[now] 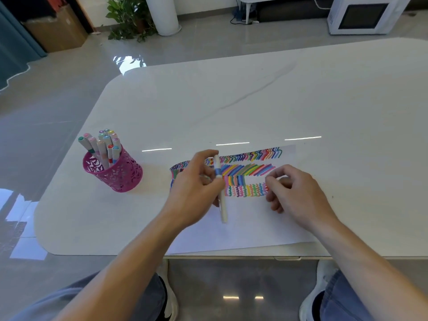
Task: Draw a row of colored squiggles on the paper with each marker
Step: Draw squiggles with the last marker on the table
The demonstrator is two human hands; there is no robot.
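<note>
A white microwave point(363, 16) sits on the floor point(58, 107) beyond the tabletop point(231, 100). A potted plant point(126, 17) stands beside a white column point(164, 15).

1. This is a lived-in indoor room, either a home or a small office; which one cannot be told.
2. Far beyond the right hand point(294, 193), a white microwave point(363, 16) sits at floor level.
3. Far beyond the left hand point(196, 181), a potted plant point(127, 17) and a cardboard box point(58, 31) stand on the glossy grey floor point(58, 112).
4. Under both hands is a white table point(208, 100) with rounded corners.
</note>
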